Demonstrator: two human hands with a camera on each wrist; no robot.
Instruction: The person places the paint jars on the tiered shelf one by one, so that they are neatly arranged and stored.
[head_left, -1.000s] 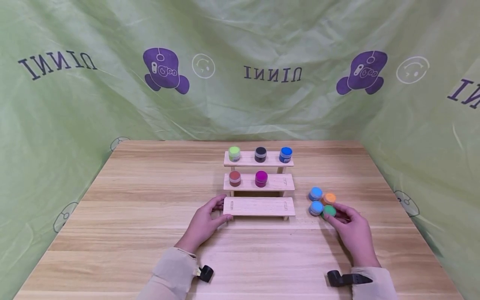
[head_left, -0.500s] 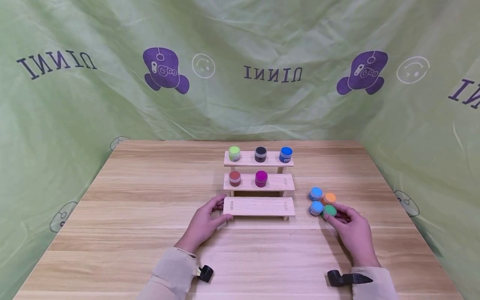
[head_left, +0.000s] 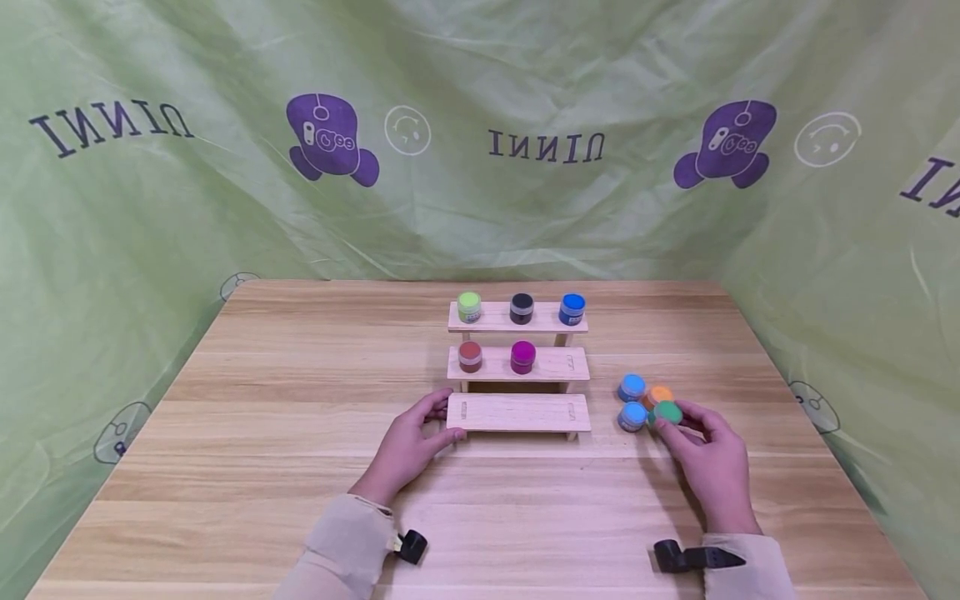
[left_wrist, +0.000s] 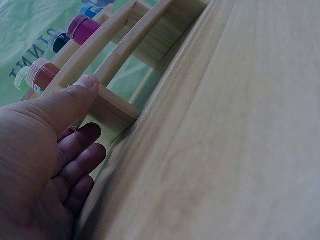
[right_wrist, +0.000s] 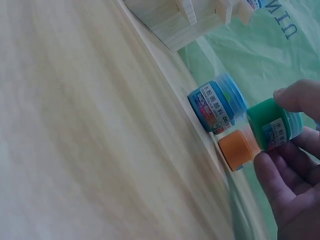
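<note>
My right hand (head_left: 708, 454) pinches a green paint jar (head_left: 667, 412) between thumb and fingers. In the right wrist view the green paint jar (right_wrist: 270, 125) is raised off the table, tilted, just above an orange jar (right_wrist: 235, 150) and beside a light blue jar (right_wrist: 217, 103). My left hand (head_left: 408, 442) holds the left end of a three-tier wooden stand (head_left: 517, 414), thumb at the front corner of its lowest shelf. In the left wrist view that thumb (left_wrist: 82, 90) lies against the stand's edge; the other fingers are curled beneath.
Light green, black and dark blue jars (head_left: 572, 309) stand on the top shelf. Brown and magenta jars (head_left: 522, 357) occupy the middle shelf's left and centre. Two light blue jars (head_left: 632, 417) and the orange jar (head_left: 658, 395) sit on the table, right of the stand. Green cloth hangs behind.
My right hand has lifted the green paint jar slightly up and to the right, away from the other jars. The left hand and the stand have stayed in place.
</note>
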